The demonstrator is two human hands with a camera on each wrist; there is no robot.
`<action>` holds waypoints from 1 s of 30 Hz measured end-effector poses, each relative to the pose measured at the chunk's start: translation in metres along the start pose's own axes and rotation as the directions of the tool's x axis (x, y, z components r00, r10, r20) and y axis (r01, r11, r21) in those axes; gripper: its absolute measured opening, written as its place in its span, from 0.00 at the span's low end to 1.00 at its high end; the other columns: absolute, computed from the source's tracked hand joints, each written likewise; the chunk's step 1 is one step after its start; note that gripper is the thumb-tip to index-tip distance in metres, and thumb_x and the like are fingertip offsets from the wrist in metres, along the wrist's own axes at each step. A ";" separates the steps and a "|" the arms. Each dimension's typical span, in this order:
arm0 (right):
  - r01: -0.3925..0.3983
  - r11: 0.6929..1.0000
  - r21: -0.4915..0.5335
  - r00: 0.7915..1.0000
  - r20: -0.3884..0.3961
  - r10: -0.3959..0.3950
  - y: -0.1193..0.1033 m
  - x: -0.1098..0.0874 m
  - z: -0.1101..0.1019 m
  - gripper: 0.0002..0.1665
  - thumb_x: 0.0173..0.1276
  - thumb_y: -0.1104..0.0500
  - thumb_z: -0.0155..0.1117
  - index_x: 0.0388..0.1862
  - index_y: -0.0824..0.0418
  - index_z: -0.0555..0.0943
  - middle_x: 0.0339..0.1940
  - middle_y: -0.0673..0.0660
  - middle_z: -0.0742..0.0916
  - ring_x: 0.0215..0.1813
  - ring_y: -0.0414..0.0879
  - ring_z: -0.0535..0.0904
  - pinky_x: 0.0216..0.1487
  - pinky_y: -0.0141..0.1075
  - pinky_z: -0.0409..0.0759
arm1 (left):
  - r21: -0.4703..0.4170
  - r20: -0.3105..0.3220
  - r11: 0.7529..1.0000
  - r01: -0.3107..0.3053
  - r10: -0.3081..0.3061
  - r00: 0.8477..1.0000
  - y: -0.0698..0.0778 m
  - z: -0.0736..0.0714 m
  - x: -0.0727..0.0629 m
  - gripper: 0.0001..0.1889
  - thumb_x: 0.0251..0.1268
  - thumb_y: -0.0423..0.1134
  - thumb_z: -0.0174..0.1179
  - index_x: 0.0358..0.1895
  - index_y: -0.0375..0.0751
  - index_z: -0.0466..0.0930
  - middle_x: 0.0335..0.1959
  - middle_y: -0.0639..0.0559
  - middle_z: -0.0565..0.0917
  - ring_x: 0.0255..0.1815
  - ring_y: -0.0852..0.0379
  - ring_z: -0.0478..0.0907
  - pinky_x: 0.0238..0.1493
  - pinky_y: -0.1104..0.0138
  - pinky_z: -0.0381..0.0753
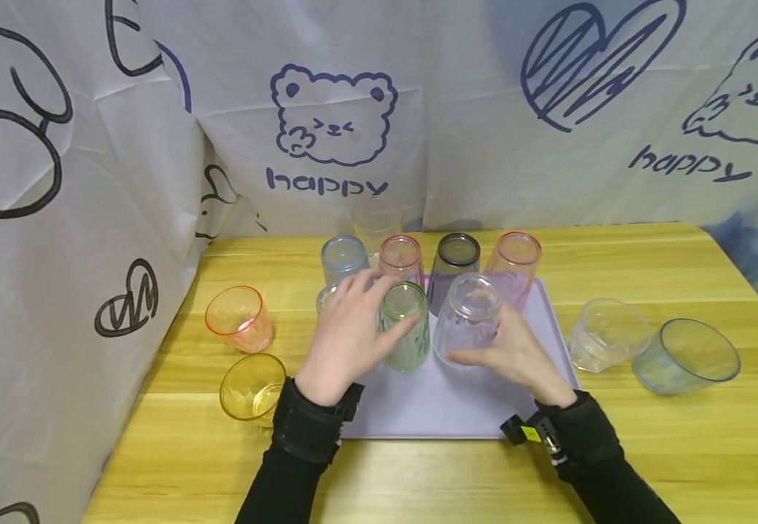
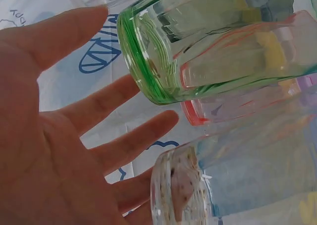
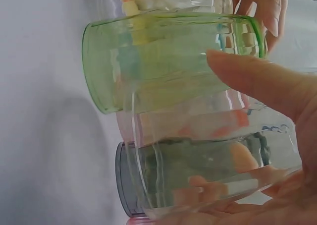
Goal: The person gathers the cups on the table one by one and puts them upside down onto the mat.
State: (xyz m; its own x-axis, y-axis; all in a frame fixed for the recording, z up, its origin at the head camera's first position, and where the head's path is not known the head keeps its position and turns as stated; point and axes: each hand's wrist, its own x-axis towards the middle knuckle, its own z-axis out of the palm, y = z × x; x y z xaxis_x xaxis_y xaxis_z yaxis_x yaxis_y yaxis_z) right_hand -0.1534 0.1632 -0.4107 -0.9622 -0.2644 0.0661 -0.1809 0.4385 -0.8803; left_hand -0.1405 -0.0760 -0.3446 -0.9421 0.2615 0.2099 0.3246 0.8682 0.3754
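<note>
An upended clear glass [image 1: 460, 329] is being gripped over the tray [image 1: 428, 411] in the right hand [image 1: 523, 354], apparently for placing, gentle release likely needed next, the left hand [image 1: 351, 336] being spread, seemingly empty, by a green glass [image 1: 407, 348].

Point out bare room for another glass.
Free: front strip of the lavender rectangular tray, before the upturned transparent green glass; yellow wooden table in front, between the black fabric sleeves. Crowded: the tray's back, around the upturned transparent black glass.

On the far white cloth [image 1: 471, 167], dark blue lettering [image 1: 326, 183] reads "happy" beneath a bear drawing [image 1: 334, 120] left of centre; the same word [image 1: 689, 165] stands at right, beneath another bear [image 1: 755, 98].
</note>
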 end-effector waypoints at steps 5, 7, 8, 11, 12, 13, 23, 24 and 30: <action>-0.052 0.998 -0.024 0.998 0.033 0.053 0.004 0.000 0.000 0.55 0.45 0.62 0.84 0.73 0.61 0.67 0.66 0.64 0.81 0.69 0.62 0.74 0.72 0.62 0.68 | 0.028 0.036 1.000 0.000 -0.001 0.999 0.000 -0.001 0.000 0.30 0.62 0.58 0.67 0.65 0.49 0.78 0.66 0.45 0.78 0.68 0.40 0.74 0.68 0.45 0.74; -0.072 0.997 -0.025 0.996 0.044 0.073 0.004 0.000 0.000 0.55 0.46 0.61 0.84 0.73 0.61 0.67 0.66 0.65 0.80 0.69 0.62 0.74 0.73 0.62 0.67 | 0.030 0.043 1.000 0.000 -0.001 0.999 0.000 0.000 0.000 0.30 0.62 0.58 0.68 0.65 0.49 0.78 0.66 0.45 0.78 0.67 0.40 0.74 0.68 0.46 0.74; -0.081 0.996 -0.024 0.995 0.048 0.082 0.005 0.000 -0.001 0.55 0.46 0.61 0.84 0.73 0.61 0.67 0.66 0.65 0.81 0.69 0.62 0.74 0.73 0.61 0.67 | 0.030 0.044 1.000 0.000 -0.001 0.999 0.000 0.000 -0.001 0.30 0.62 0.59 0.67 0.65 0.49 0.78 0.66 0.45 0.78 0.67 0.40 0.74 0.68 0.46 0.74; -0.095 0.995 -0.020 0.993 0.064 0.096 0.005 -0.001 -0.001 0.55 0.48 0.61 0.84 0.74 0.61 0.66 0.67 0.66 0.80 0.70 0.63 0.73 0.73 0.62 0.66 | 0.035 0.048 0.999 0.000 -0.002 0.999 -0.001 0.000 -0.001 0.30 0.62 0.59 0.67 0.65 0.49 0.78 0.66 0.45 0.79 0.68 0.41 0.74 0.69 0.46 0.73; -0.101 0.995 -0.018 0.992 0.070 0.102 0.006 -0.001 0.000 0.55 0.48 0.61 0.83 0.74 0.61 0.65 0.67 0.66 0.79 0.70 0.64 0.73 0.74 0.63 0.65 | 0.037 0.050 0.999 0.000 -0.002 0.999 -0.001 0.001 -0.001 0.30 0.63 0.58 0.67 0.65 0.49 0.78 0.66 0.45 0.79 0.68 0.41 0.74 0.69 0.46 0.73; -0.111 0.994 -0.022 0.991 0.076 0.112 0.006 0.000 0.000 0.56 0.49 0.60 0.83 0.75 0.61 0.64 0.68 0.66 0.79 0.71 0.65 0.72 0.74 0.64 0.64 | 0.039 0.052 0.999 0.001 -0.003 0.999 -0.001 0.001 0.000 0.30 0.63 0.58 0.67 0.65 0.49 0.77 0.66 0.45 0.79 0.68 0.41 0.74 0.70 0.46 0.72; -0.183 0.981 -0.070 0.975 0.117 0.191 0.011 0.003 -0.001 0.63 0.51 0.60 0.81 0.80 0.64 0.53 0.75 0.71 0.70 0.77 0.70 0.61 0.77 0.67 0.54 | 0.026 0.056 1.000 -0.015 0.013 0.998 -0.002 0.000 0.000 0.30 0.63 0.57 0.67 0.65 0.46 0.77 0.65 0.45 0.79 0.69 0.42 0.73 0.72 0.47 0.71; -0.187 0.980 -0.071 0.974 0.118 0.194 0.011 0.003 -0.001 0.64 0.51 0.59 0.81 0.80 0.64 0.52 0.75 0.71 0.70 0.77 0.70 0.61 0.77 0.67 0.54 | 0.016 0.061 1.000 -0.017 0.016 0.998 -0.003 -0.001 0.000 0.30 0.63 0.57 0.67 0.65 0.45 0.77 0.65 0.44 0.79 0.69 0.42 0.73 0.72 0.48 0.71; -0.195 0.976 -0.095 0.969 0.136 0.207 0.006 0.001 -0.009 0.64 0.52 0.54 0.82 0.79 0.64 0.52 0.73 0.70 0.71 0.75 0.70 0.64 0.75 0.67 0.61 | -0.040 0.089 0.999 -0.004 0.008 0.996 -0.011 -0.009 -0.001 0.35 0.61 0.56 0.69 0.68 0.44 0.73 0.68 0.43 0.76 0.72 0.42 0.70 0.77 0.47 0.63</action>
State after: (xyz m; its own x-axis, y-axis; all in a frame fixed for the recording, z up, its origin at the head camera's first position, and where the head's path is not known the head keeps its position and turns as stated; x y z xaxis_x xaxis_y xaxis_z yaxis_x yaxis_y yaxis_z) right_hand -0.1575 0.1729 -0.4117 -0.9420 -0.2821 -0.1818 -0.0084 0.5614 -0.8275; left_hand -0.1423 -0.0898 -0.3409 -0.9432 0.3051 0.1312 0.3318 0.8493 0.4106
